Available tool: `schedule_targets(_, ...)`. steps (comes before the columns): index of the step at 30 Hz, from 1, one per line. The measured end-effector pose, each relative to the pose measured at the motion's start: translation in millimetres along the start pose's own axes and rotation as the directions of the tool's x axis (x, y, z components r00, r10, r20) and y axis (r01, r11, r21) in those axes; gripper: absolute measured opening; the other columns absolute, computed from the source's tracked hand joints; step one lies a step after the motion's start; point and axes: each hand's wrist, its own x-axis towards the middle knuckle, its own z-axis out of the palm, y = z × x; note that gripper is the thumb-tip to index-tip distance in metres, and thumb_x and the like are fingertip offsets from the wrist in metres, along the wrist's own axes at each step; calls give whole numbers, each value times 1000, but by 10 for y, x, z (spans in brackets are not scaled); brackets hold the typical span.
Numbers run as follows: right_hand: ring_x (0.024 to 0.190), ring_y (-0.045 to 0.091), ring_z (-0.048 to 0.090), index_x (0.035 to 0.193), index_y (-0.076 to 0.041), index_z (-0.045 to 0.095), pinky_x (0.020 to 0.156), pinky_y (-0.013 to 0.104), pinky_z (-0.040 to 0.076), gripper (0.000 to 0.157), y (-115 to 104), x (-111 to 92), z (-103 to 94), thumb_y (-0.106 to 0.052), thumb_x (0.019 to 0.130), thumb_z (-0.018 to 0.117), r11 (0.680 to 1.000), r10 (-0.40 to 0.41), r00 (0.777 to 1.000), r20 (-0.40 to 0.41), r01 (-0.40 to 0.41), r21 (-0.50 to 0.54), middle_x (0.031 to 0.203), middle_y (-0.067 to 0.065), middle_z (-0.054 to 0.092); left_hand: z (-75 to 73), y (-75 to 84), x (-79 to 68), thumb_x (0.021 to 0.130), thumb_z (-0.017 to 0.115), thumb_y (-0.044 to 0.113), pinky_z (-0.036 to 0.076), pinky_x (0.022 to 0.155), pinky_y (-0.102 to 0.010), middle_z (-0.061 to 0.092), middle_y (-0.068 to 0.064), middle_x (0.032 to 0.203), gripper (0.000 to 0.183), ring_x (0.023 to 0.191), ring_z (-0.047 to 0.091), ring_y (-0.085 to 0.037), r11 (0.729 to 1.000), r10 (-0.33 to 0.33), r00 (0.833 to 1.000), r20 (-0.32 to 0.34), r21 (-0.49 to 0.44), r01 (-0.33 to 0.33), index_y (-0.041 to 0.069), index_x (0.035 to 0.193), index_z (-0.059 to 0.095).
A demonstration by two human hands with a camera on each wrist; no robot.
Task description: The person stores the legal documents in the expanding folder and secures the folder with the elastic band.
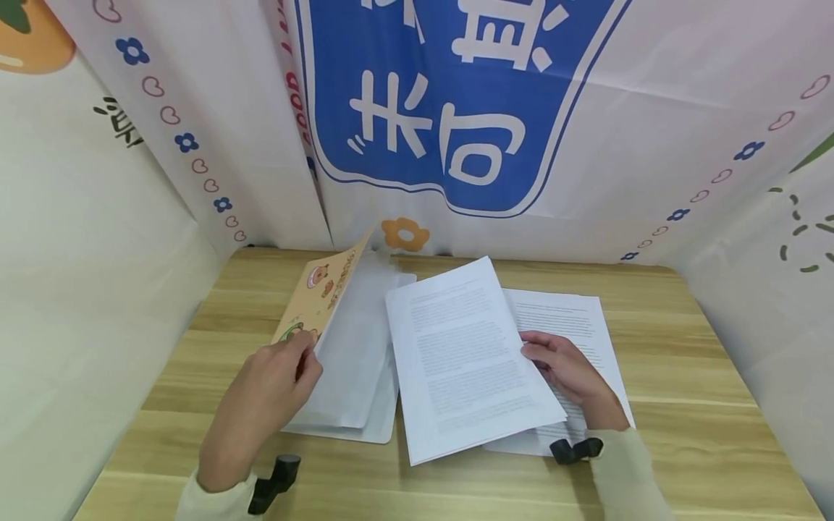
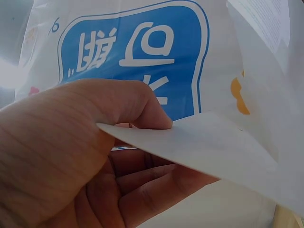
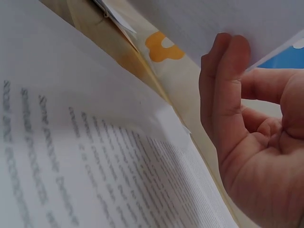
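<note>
The left hand (image 1: pixel 276 376) is pinching the cover (image 1: pixel 329 282) (cartoon-printed) of a folder (image 1: pixel 352 369) at 6 o'clock. At the folder's 3 o'clock, the right hand (image 1: pixel 563 365) is gripping a paper (image 1: pixel 465 362) overlapping another page (image 1: pixel 580 318).

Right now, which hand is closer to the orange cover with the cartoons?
The left. The left hand holds the orange cover by its edge; the right hand is farther off, to the right, holding lifted printed paper.
</note>
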Motion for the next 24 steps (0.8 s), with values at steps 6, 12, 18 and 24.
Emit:
schedule_targets(6, 101, 16, 66, 147, 14, 38, 83, 31, 56, 52, -59, 71, 59, -9, 105, 55, 1000, 6, 1000, -9, -6, -6, 125, 16, 62, -1, 10, 4, 87, 60, -4, 30, 43, -23, 36, 8, 62, 16, 50, 33, -4, 1000, -8, 1000, -1, 2, 8, 10, 81, 54)
schedule_targets(12, 102, 19, 66, 148, 10, 42, 83, 32, 56, 51, -67, 180, 111, -10, 104, 56, 999, 28, 999, -41, -29, -18, 127, 18, 62, -5, 11, 8, 86, 60, -4, 30, 44, -23, 36, 8, 62, 17, 51, 33, -4, 1000, -6, 1000, 2, 5, 6, 11, 80, 53)
schedule_targets(18, 99, 19, 68, 147, 9, 43, 81, 33, 57, 50, -86, 272, 196, -9, 103, 57, 1000, 27, 998, -54, -27, 5, 124, 17, 65, -8, 11, 13, 88, 59, -3, 31, 44, -24, 37, 7, 62, 16, 51, 34, -5, 1000, -22, 999, 25, 0, 22, 11, 81, 53)
schedule_targets(24, 96, 17, 69, 147, 9, 44, 80, 31, 57, 49, -86, 355, 293, -9, 103, 57, 1000, 22, 998, -61, -21, 15, 119, 13, 69, -8, 15, 15, 89, 59, -1, 32, 44, -24, 39, 7, 63, 14, 51, 35, -6, 1000, -29, 999, 40, -1, 29, 10, 83, 54)
